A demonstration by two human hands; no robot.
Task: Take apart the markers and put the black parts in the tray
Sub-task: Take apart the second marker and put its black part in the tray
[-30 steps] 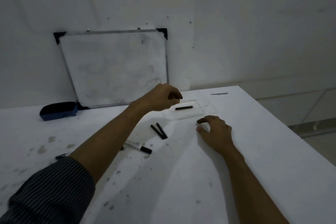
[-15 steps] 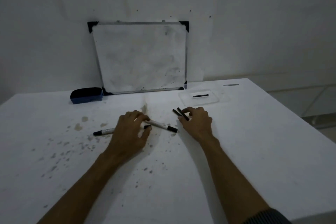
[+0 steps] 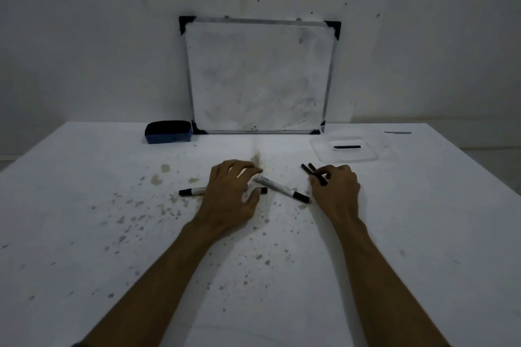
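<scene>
Two white markers with black ends lie on the stained white table. One marker slants between my hands, and the other marker runs left from under my left palm. My left hand arches over both, fingers spread, fingertips at the slanted marker's upper end. My right hand pinches two thin black parts whose far ends stick out past my fingers. A clear plastic tray sits behind my right hand with one black part lying in it.
A small whiteboard leans on the wall at the back. A blue eraser sits left of it. A thin grey strip lies at the far right near the table's edge. Brown stains speckle the table's middle.
My left hand came back from the tray to the markers. My right hand slid onto the two loose black parts and closed its fingers on them. My view turned left.
</scene>
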